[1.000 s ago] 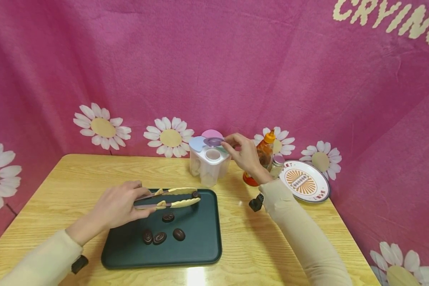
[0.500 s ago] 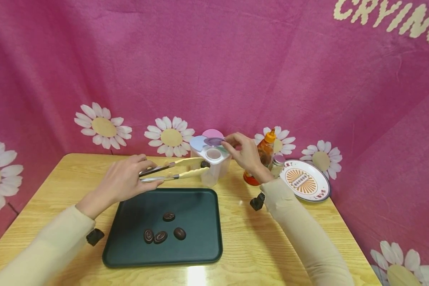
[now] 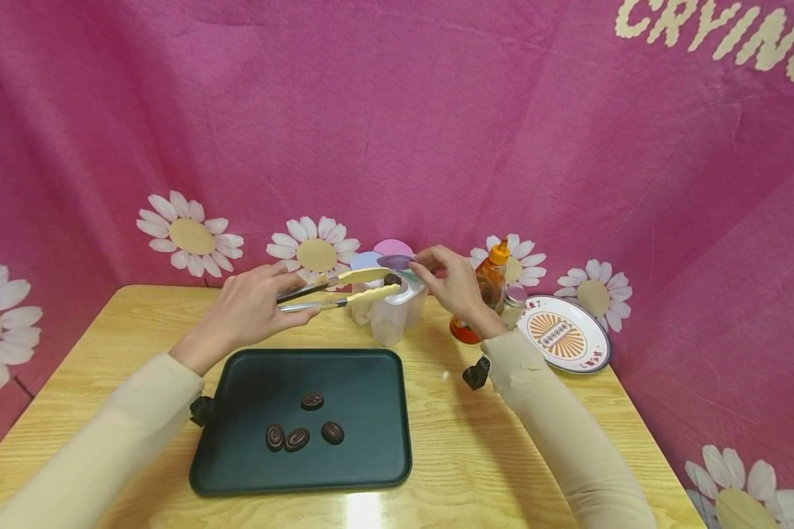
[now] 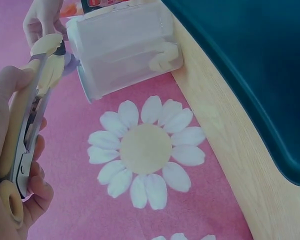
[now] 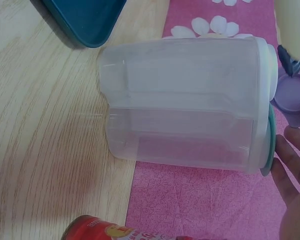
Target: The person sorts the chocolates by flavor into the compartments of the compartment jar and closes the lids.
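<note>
A pink cloth printed with white daisies hangs behind a pale wooden bench [image 3: 437, 411]. The landmark here is a clear plastic container [image 3: 389, 312] standing at the back of the bench, with see-through walls divided into compartments and a white top carrying pastel flip lids in blue, pink and purple.

The left hand [image 3: 251, 312] reaches in from the container's left, its grip squeezed around a pair of tongs [image 3: 334, 289] that have metal arms and cream scalloped tips. The tips are pressed together on a small dark chocolate [image 3: 392, 279], oval and glossy, held right over the container's top opening. The left wrist view shows the tongs lying along the palm with the fingers curled round the handles.

The right hand [image 3: 451, 283] sits just to the container's right, its thumb and fingertips pinching the purple lid [image 3: 395, 261] and holding it lifted off its opening.

In front of the container, nearer the person, lies a dark green tray [image 3: 370, 382]. Four more chocolates [image 3: 302, 430] rest on it, brown ovals marked with lighter swirls, three close together and one just behind them.

To the container's right, behind the right hand, stand a sauce bottle [image 3: 491, 283] with an orange cap and a small jar [image 3: 512, 305]. Further right lies a round patterned plate [image 3: 564, 336].
</note>
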A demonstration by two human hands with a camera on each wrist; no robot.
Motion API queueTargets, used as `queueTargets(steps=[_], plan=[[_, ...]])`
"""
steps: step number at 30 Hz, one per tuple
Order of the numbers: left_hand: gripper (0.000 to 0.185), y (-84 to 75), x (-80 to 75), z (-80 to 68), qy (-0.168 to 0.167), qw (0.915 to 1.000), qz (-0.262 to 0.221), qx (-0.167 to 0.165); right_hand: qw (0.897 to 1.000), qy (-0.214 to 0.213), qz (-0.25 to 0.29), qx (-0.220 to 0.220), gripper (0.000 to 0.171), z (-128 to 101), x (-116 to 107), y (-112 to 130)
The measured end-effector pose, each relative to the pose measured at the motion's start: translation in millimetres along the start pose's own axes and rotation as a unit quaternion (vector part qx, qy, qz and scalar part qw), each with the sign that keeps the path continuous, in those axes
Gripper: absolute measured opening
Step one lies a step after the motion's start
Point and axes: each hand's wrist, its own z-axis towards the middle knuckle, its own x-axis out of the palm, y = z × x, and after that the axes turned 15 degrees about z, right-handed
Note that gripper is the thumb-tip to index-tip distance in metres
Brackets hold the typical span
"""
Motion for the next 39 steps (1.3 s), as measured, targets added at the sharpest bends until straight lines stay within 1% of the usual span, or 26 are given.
queueTargets(steps=[7, 11, 15, 19, 23, 27, 31, 33, 37, 39], plan=[[0.046, 0.0, 3.3, 8.3, 0.028, 0.9995, -0.003, -0.013, 1.000, -0.002, 0.003, -0.002, 0.016, 0.2, -0.3, 0.0], [0.048, 0.6, 5.0, 9.6, 0.034, 0.9993, -0.001, -0.017, 1.000, -0.002, 0.002, -0.004, 0.016, 0.3, 0.1, 1.0], [0.049, 0.8, 4.9, 8.9, 0.037, 0.9991, -0.001, -0.020, 1.000, 0.000, 0.001, 0.000, 0.017, 0.2, 0.1, 1.6], [0.048, 2.2, 2.5, 3.4, 0.037, 0.9989, 0.000, -0.027, 1.000, 0.001, 0.000, 0.006, 0.017, 0.2, 0.1, 1.6], [0.046, 5.3, -3.3, -8.0, 0.031, 0.9991, 0.005, -0.030, 1.000, 0.000, 0.001, 0.003, 0.017, 0.6, 0.3, 1.1], [0.047, 9.9, -10.0, -24.9, 0.031, 0.9989, 0.018, -0.030, 1.000, 0.000, 0.004, -0.002, 0.017, 1.0, 0.6, -0.1], [0.046, 16.1, -14.2, -43.2, 0.032, 0.9986, 0.040, -0.017, 1.000, 0.000, 0.003, -0.001, 0.017, 1.0, 0.3, -1.5], [0.045, 18.9, -15.4, -52.3, 0.031, 0.9985, 0.043, -0.010, 1.000, 0.000, 0.002, 0.000, 0.017, 0.8, 0.0, -2.1], [0.045, 24.1, -15.3, -69.8, 0.017, 0.9987, 0.049, 0.002, 1.000, -0.001, 0.006, 0.003, 0.017, 0.1, -0.6, -2.6], [0.046, 25.7, -15.5, -78.1, 0.017, 0.9982, 0.057, 0.005, 1.000, -0.002, 0.005, 0.003, 0.017, -0.3, -0.8, -2.4]])
